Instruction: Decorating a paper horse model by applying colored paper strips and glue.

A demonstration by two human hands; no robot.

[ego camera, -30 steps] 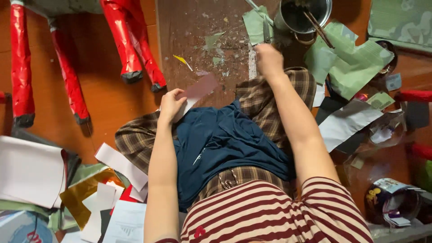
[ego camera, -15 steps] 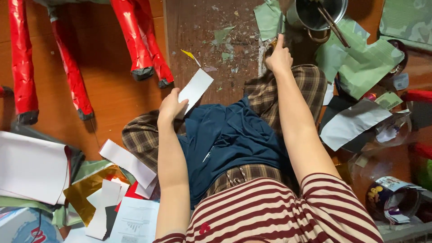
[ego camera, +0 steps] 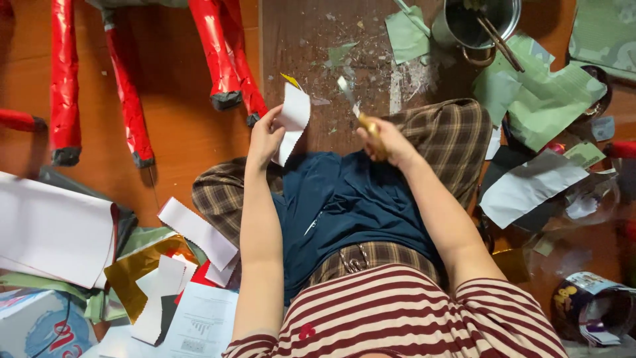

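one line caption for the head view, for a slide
Left hand holds a white paper strip; right hand grips a brush above the board.

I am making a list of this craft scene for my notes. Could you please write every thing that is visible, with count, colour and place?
paper strip: one, white, in the left hand
brush: one, yellowish handle, in the right hand
wrapped legs: several, red, upper left
metal pot: one, silver, sticks inside, top right
green paper: several pieces, right of the pot
board: one, brown, speckled with scraps, top centre
white sheets: a pile, lower left
gold foil: one piece, lower left
tin: one, dark, lower right
left hand: pinches the strip
right hand: grips the brush
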